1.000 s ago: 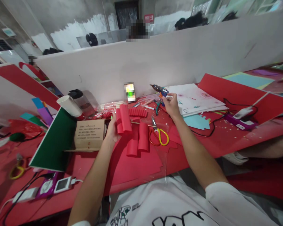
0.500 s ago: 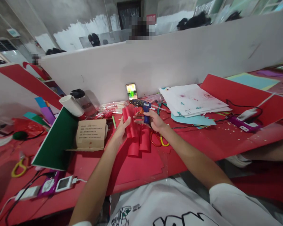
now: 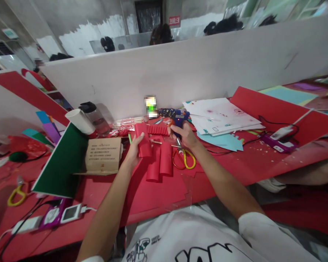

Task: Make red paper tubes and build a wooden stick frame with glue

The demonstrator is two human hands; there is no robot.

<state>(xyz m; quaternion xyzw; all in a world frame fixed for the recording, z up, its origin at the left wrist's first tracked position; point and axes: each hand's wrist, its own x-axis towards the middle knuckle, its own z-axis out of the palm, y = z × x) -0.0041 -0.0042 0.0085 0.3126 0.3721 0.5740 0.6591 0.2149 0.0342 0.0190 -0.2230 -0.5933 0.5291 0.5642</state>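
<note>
Near the middle of the bench, my left hand grips a red paper tube, with the thumb along its side. My right hand is closed around a blue hot glue gun, whose front end is at the upper left, apart from the tube. Below the hands, two more red paper tubes lie side by side on flat red paper. Scissors with red and yellow handles rest just under my right hand. A pleated red strip lies between the hands.
An open cardboard box and a green board stand at left, with a bottle behind. White printed sheets lie at right. Purple power strips have trailing cables. A pale partition closes off the back.
My right hand has drawn the glue gun right and up, away from the red tubes. My left hand has shifted slightly left with its tube, and the pleated strip and scissors show more clearly.
</note>
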